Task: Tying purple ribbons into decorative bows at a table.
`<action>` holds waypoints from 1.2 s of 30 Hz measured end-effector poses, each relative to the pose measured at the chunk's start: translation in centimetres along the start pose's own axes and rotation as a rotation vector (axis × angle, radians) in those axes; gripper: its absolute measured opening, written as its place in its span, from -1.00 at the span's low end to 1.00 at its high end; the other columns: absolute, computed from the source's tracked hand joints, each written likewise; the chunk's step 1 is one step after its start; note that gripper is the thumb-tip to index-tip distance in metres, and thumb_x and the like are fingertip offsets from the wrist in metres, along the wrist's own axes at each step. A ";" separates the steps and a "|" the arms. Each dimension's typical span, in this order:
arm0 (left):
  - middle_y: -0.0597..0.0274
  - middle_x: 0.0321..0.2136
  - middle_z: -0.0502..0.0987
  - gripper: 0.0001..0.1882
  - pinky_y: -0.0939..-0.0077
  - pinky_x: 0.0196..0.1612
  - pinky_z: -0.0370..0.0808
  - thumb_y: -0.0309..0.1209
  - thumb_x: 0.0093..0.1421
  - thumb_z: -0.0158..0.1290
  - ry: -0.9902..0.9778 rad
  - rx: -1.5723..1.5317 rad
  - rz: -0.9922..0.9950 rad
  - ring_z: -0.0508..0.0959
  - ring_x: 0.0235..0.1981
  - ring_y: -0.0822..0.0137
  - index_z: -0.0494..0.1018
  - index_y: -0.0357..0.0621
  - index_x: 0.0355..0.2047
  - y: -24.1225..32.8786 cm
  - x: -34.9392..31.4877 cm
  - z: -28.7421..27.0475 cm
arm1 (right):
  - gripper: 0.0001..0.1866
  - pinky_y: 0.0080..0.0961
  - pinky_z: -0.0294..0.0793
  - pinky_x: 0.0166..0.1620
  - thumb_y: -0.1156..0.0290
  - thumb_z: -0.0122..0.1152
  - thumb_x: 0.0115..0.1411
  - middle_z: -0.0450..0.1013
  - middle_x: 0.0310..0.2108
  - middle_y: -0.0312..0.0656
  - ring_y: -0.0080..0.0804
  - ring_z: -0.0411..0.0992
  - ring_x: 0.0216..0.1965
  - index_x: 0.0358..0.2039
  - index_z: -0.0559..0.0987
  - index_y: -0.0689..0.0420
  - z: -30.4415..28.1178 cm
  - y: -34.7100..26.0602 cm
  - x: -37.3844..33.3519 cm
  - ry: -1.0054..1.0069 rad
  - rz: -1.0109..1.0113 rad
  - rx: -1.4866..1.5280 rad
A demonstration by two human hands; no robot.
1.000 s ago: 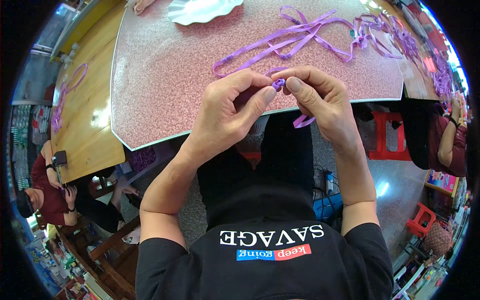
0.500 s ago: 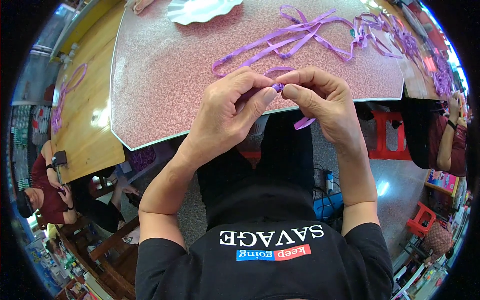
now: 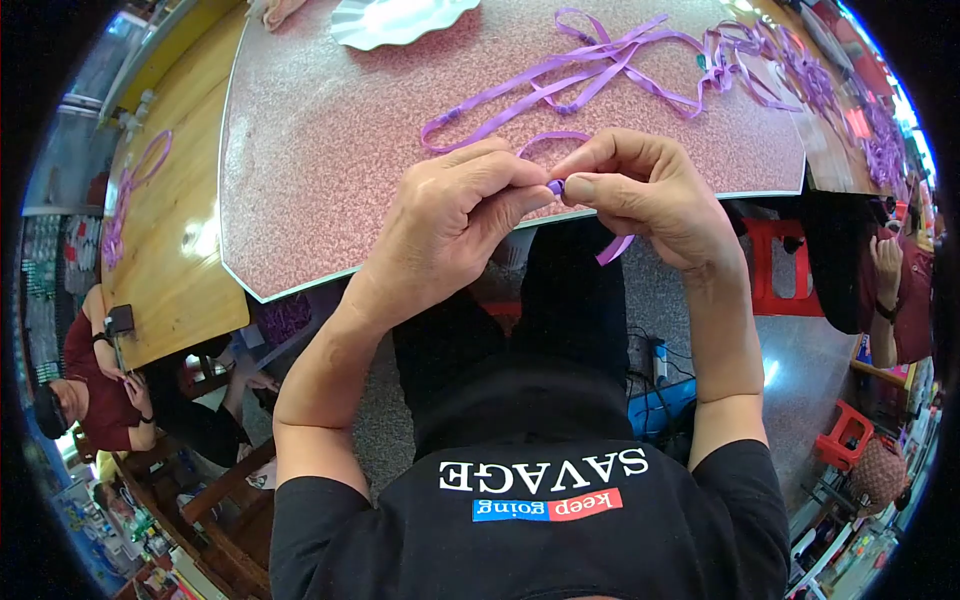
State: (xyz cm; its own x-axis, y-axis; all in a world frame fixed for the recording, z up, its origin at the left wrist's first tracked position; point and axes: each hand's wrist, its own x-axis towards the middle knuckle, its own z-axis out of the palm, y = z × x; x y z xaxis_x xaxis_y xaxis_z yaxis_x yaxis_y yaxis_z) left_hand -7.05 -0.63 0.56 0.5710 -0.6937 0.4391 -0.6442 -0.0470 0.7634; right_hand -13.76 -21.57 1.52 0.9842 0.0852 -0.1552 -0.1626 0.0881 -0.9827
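Observation:
My left hand (image 3: 465, 205) pinches one side of a small knot in a purple ribbon (image 3: 556, 187), thumb against forefinger. From the other side my right hand (image 3: 640, 190) grips the same knot between its thumb and bent forefinger. Just a bit of the knot shows between the fingertips. A short ribbon tail hangs below my right hand, and a loop arches up behind the fingers onto the pink tabletop (image 3: 330, 180). Beyond my hands lie long purple ribbon strands (image 3: 530, 85) with knots along them.
A white wavy-edged dish (image 3: 395, 22) sits at the far side. More purple ribbon (image 3: 815, 80) heaps at the far right, and some lies on the wooden table (image 3: 180, 250) at left. Seated people (image 3: 110, 400) are at both sides. A red stool (image 3: 780, 265) stands right of my legs.
My hands have come down slightly, with the knot still between them. My left thumb lies flatter against the forefinger, and the ribbon tail has shifted a little to the right.

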 end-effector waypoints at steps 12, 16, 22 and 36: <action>0.18 -0.52 0.50 -0.89 0.54 -0.42 0.40 -0.54 0.16 0.17 -0.049 -0.028 0.013 0.49 -0.50 0.39 0.54 -0.33 -0.31 0.1 0.5 -0.3 | -0.82 -0.85 0.16 -0.56 0.47 0.37 0.10 0.50 -0.47 -0.36 -0.83 0.27 -0.58 -0.29 0.58 0.19 -0.2 -0.7 0.0 -0.077 0.011 -0.028; 0.21 -0.49 0.52 -0.88 0.57 -0.38 0.40 -0.53 0.18 0.16 -0.052 -0.083 -0.064 0.49 -0.46 0.42 0.54 -0.31 -0.29 -0.1 0.3 -0.4 | -0.79 -0.88 0.16 -0.55 0.47 0.39 0.10 0.50 -0.45 -0.38 -0.84 0.29 -0.56 -0.26 0.58 0.19 -0.3 -0.7 -0.2 -0.066 0.015 0.010; 0.23 -0.46 0.53 -0.89 0.57 -0.35 0.40 -0.51 0.19 0.16 -0.010 -0.074 -0.038 0.49 -0.43 0.43 0.53 -0.30 -0.29 -0.3 0.1 -0.3 | -0.75 -0.89 0.21 -0.53 0.47 0.38 0.11 0.51 -0.43 -0.37 -0.83 0.34 -0.52 -0.20 0.59 0.21 -0.1 -0.5 -0.5 -0.009 -0.004 0.005; 0.18 -0.46 0.55 -0.90 0.55 -0.39 0.42 -0.53 0.18 0.16 -0.010 -0.014 -0.047 0.53 -0.45 0.39 0.53 -0.31 -0.31 0.0 0.1 -0.1 | -0.83 -0.65 0.55 -0.11 0.57 0.31 0.15 0.53 -0.29 -0.23 -0.60 0.52 -0.23 -0.23 0.57 0.25 0.4 0.3 -0.8 0.054 -0.162 -0.170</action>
State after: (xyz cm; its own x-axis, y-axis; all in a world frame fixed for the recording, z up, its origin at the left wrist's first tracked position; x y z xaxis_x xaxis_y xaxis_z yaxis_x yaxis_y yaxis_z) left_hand -6.99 -0.62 0.67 0.5953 -0.6982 0.3977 -0.6095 -0.0698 0.7897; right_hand -14.67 -21.17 1.36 0.9995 0.0302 0.0050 0.0072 -0.0725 -0.9973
